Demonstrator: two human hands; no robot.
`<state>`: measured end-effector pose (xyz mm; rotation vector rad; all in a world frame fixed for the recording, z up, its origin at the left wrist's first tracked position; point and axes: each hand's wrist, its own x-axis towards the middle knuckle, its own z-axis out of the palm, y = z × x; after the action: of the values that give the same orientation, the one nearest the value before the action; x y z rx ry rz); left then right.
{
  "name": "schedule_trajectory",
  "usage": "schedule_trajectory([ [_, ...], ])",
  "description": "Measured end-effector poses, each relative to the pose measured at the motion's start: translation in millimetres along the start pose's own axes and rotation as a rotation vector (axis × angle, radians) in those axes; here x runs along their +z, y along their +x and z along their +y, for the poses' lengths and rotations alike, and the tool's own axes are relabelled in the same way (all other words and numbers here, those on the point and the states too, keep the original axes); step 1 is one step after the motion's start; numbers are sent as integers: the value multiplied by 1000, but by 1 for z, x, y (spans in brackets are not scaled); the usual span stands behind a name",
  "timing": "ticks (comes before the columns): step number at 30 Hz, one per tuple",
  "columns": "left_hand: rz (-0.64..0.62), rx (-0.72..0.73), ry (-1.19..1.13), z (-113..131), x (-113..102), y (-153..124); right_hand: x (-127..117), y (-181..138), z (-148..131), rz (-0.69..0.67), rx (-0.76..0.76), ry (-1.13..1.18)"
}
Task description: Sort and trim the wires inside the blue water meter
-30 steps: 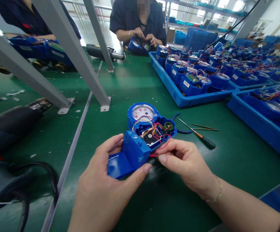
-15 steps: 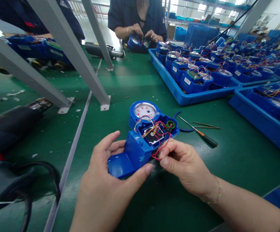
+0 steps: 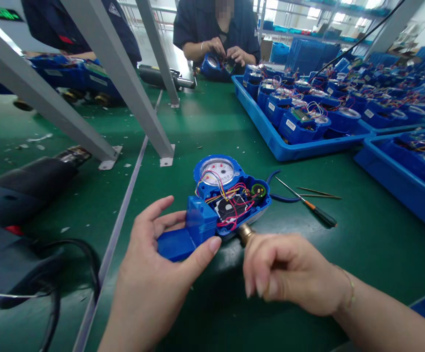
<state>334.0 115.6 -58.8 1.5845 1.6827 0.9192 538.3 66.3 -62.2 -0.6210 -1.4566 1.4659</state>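
Note:
A blue water meter [image 3: 224,195] lies on the green table, its case open. It shows a white dial, coloured wires and a brass fitting at its near end. My left hand [image 3: 157,274] grips the meter's open lid end, thumb on the near side and fingers behind. My right hand [image 3: 289,278] hovers just in front of the meter, off it, fingers curled downward and blurred. I see nothing in that hand.
A screwdriver [image 3: 308,204] and tweezers [image 3: 318,194] lie right of the meter. Blue trays [image 3: 271,142] of several meters stand at the right. A black heat gun [image 3: 25,181] and cable lie left. Grey frame legs [image 3: 139,98] stand behind. A person [image 3: 216,29] works opposite.
My right hand has let go of the red wires and drawn back toward me. The meter has tilted flatter, and its brass fitting now shows.

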Motion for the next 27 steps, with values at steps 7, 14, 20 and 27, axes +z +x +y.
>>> schedule_trajectory([
  [7, -9, -11, 17, 4, 1, -2, 9, 0, -6, 48, -82, -294],
  [14, -28, -23, 11, 3, 1, -3, 11, 0, 11, 509, 6, -341],
  [20, -33, -13, -43, -1, 3, -4, 14, 12, 10, 475, 55, -116],
  [27, -24, -9, -48, 1, 2, -4, 17, 10, 6, 390, 87, 130],
])
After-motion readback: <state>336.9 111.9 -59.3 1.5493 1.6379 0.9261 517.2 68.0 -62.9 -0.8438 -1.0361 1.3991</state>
